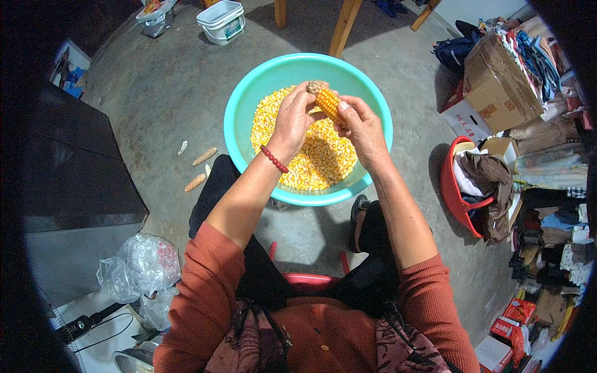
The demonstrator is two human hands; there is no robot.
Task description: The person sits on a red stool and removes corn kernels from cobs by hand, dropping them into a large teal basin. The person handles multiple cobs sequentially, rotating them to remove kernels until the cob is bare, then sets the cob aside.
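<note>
An ear of yellow corn [330, 103] is held between my two hands, tilted, over a turquoise plastic basin [232, 122]. Its upper-left end is bare and pale, while orange-yellow kernels cover the rest. My left hand [295, 114], with a dark red bead bracelet [274, 159] at the wrist, grips the upper-left end. At the lower end my right hand [361, 123] has its thumb pressed on the kernels. Loose corn kernels [310, 172] lie in the basin below, partly hidden by my hands and forearms.
Bare corn cobs [205, 156] lie on the concrete floor left of the basin. Beyond it stand a white bucket [221, 22] and wooden legs [344, 28]. To the right are a red basket [450, 179] of clothes and a cardboard box [499, 88]. Plastic bags [147, 265] sit at lower left.
</note>
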